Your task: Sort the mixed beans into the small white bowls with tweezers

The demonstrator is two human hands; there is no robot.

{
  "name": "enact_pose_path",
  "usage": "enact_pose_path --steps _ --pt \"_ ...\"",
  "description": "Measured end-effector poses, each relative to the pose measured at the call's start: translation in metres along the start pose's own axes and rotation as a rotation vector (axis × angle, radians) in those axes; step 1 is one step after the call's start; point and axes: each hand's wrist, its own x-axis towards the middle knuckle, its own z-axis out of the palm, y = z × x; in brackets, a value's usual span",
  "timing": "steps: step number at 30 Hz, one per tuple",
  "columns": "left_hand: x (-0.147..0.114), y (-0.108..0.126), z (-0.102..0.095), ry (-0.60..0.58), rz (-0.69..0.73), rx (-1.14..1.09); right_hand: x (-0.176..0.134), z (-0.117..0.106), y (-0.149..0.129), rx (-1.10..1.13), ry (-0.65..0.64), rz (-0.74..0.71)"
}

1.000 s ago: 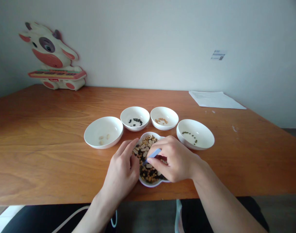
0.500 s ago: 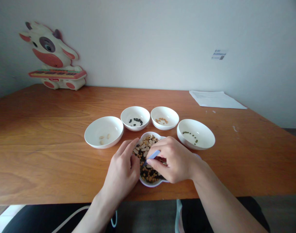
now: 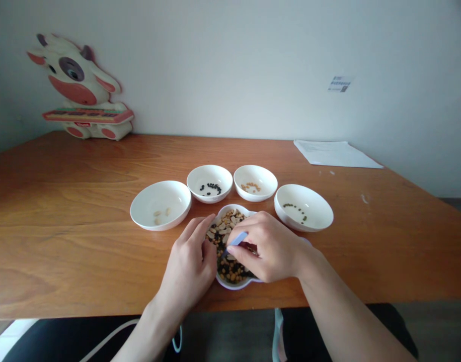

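Observation:
A scalloped dish point(image 3: 233, 287) with a pale purple rim stands near the table's front edge, filled with mixed peanuts point(image 3: 225, 229), yellow beans and black beans. My left hand point(image 3: 190, 259) curls around its left side, thumb and fingers against the rim. Above the dish, my right hand point(image 3: 270, 246) pinches light purple tweezers point(image 3: 238, 238), their tip down among the beans. Whether the tip grips a bean is too small to tell. My right hand hides the dish's right part.
Four white bowls arc behind the dish: one with a few peanuts point(image 3: 160, 206), then black beans point(image 3: 210, 184), yellow beans point(image 3: 255, 183) and green beans point(image 3: 303, 207). A cow toy keyboard point(image 3: 89, 115) stands at back left, paper sheets point(image 3: 336, 153) at back right.
The whole view has shifted very slightly. Both hands and the tweezers keep almost the same place at the dish.

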Motion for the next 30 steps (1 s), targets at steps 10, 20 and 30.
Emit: enact_pose_path --steps 10,20,30 --pt "0.001 -0.001 0.0 0.004 0.01 0.005 0.001 0.0 -0.005 -0.093 -0.02 0.02" --pt "0.0 -0.002 0.0 0.006 0.015 0.016 -0.002 -0.002 0.0 -0.107 0.013 0.017" --pt "0.0 -0.001 -0.001 -0.001 0.015 0.041 -0.024 -0.05 0.01 -0.2 0.289 0.029"
